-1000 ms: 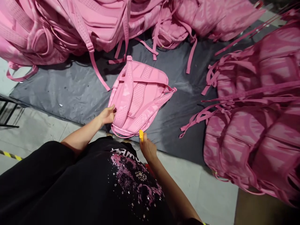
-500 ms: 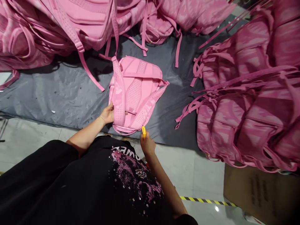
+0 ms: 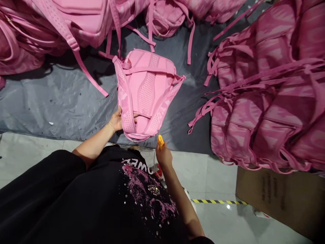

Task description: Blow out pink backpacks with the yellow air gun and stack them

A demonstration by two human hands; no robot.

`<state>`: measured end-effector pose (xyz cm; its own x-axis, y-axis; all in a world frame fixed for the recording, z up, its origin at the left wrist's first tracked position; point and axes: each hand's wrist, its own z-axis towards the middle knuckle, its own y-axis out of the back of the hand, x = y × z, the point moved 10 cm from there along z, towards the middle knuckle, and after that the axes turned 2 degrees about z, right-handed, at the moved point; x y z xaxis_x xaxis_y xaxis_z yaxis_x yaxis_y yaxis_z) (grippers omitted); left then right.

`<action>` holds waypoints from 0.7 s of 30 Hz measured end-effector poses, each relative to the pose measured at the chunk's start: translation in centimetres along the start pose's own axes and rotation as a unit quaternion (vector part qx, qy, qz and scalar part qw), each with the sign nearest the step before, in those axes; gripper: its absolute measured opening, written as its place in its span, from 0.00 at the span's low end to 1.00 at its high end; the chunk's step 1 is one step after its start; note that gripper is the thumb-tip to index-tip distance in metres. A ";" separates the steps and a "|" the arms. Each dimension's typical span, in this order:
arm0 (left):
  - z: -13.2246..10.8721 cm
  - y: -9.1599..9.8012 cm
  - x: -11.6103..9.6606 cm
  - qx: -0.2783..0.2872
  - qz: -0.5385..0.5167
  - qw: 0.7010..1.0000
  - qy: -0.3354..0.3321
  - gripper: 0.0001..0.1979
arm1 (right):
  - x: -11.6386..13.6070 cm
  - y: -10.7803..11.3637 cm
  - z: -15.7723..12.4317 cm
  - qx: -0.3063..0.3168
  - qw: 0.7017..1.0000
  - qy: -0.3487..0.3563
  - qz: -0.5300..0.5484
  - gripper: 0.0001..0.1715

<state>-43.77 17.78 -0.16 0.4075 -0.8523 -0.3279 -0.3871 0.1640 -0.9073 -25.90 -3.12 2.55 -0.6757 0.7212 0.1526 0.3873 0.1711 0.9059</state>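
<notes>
A pink backpack [image 3: 144,84] lies with its padded back panel and shoulder straps facing up, its top handle end toward me. My left hand [image 3: 116,120] grips its near left side, with fingertips showing beside the left shoulder strap. My right hand [image 3: 164,156] is closed around a small yellow-handled tool [image 3: 160,141] with a thin metal tip. That tip points away from me, close to the bag's near right corner by the right strap. Whether it touches the fabric I cannot tell, nor can I make out the tool's exact kind.
Piled pink backpacks [image 3: 83,20] line the far side of the dark sheet-covered surface [image 3: 73,98], their straps hanging down. More pink backpacks [image 3: 254,128] stand in rows at the right. Below them, a cardboard box [image 3: 276,200] sits on the tiled floor near yellow-black tape [image 3: 218,201].
The tool and my right hand have shifted slightly right, and more of the metal tip shows. The backpack has tilted a little, its straps spread wider. The camera view has shifted too.
</notes>
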 end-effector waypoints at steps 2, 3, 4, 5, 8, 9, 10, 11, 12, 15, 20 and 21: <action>0.5 -0.3 0.4 -0.001 0.008 1.000 0.014 0.43 | 0.2 0.1 0.6 -0.002 1.000 -0.009 0.011 0.22; 0.6 -0.3 0.5 -0.003 0.012 1.000 0.020 0.44 | 0.1 0.2 0.8 -0.001 1.000 -0.014 0.017 0.22; 0.8 -0.4 0.5 -0.007 0.015 1.000 0.022 0.44 | -0.1 0.3 0.8 0.002 1.000 -0.020 0.023 0.22; 0.9 -0.4 0.4 -0.012 0.018 0.999 0.024 0.45 | -0.4 0.3 0.5 0.008 0.999 -0.025 0.027 0.22; 1.1 -0.1 0.2 -0.024 0.027 0.999 0.029 0.47 | -2.3 0.6 -2.5 0.008 0.998 -0.037 0.048 0.21; 1.1 -0.1 0.3 -0.025 0.028 0.999 0.035 0.47 | -3.0 0.5 -3.9 0.010 0.997 -0.039 0.060 0.21; 1.1 -0.1 0.5 -0.024 0.028 0.998 0.043 0.47 | -3.4 0.1 -5.4 0.021 0.996 -0.041 0.070 0.21; 1.2 0.0 0.7 -0.024 0.025 0.998 0.051 0.47 | -3.5 -0.6 -6.7 0.041 0.996 -0.038 0.072 0.21; 1.4 0.0 1.0 -0.024 0.022 0.998 0.056 0.47 | -3.3 -1.4 -7.7 0.066 0.995 -0.031 0.066 0.21; 2.0 -0.1 1.1 -0.035 0.024 0.998 0.051 0.43 | -1.2 -3.6 -8.6 0.122 0.992 0.010 0.011 0.21; 0.5 -1.4 0.0 -0.135 0.140 0.980 0.036 0.30 | 0.2 -4.4 -6.9 0.121 0.992 0.000 -0.027 0.20; -0.7 -1.6 -0.3 -0.183 0.210 0.960 0.029 0.27 | 0.0 -4.4 -6.9 0.121 0.992 -0.009 -0.020 0.20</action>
<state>-43.90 17.41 1.58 0.1101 -0.7774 -0.6193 -0.7766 0.3216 -0.5418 -31.96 -8.49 1.28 -0.6838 0.7215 0.1089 0.5006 0.3552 0.7895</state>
